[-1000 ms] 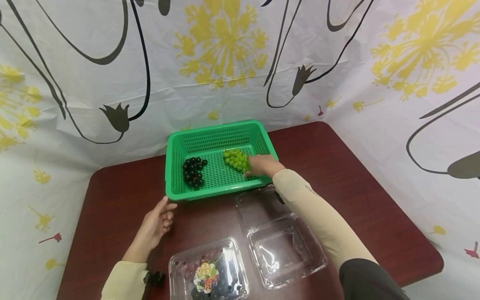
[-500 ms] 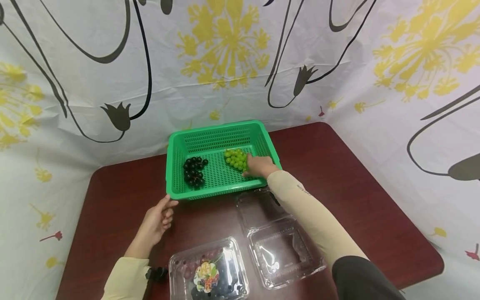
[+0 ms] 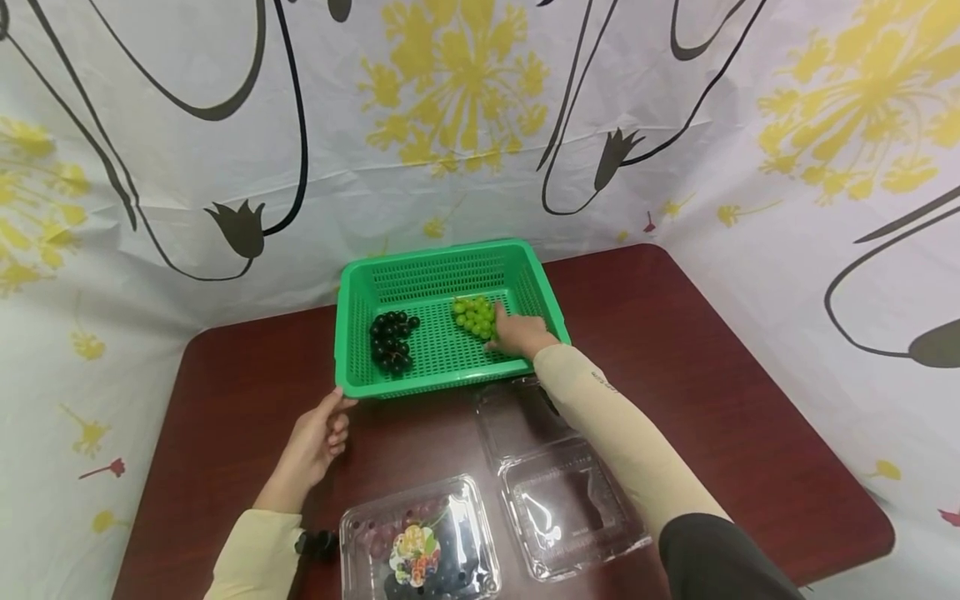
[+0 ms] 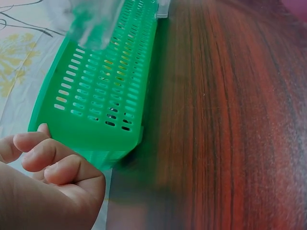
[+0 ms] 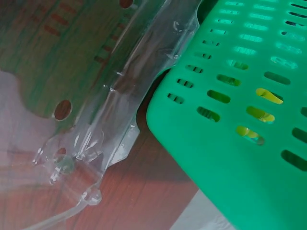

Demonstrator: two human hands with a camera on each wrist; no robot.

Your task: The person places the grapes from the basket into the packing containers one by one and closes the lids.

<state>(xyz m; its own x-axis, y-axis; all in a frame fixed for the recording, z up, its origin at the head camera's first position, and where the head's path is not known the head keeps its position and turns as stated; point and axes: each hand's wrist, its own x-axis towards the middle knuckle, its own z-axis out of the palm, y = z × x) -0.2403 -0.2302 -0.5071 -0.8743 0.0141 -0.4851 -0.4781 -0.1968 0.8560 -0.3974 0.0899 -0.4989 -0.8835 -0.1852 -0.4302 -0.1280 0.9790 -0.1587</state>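
Note:
A bunch of green grapes lies towards the right inside the green basket. My right hand reaches over the near wall and grips the right end of this bunch, covering part of it. In the right wrist view the basket's slotted wall hides that hand. A bunch of black grapes rests at the basket's left side. My left hand holds the basket's near left corner; in the left wrist view one fingertip shows over the rim and the other fingers are curled.
Below the right forearm lies an opened clear plastic clamshell box, its lid towards the basket. Left of it stands a closed clamshell with red and dark grapes and a fruit label. The dark red tabletop meets a patterned cloth behind.
The left fingertips have moved slightly up to the basket's corner. The right forearm has shifted a little left, while the right hand has stayed at the green grapes.

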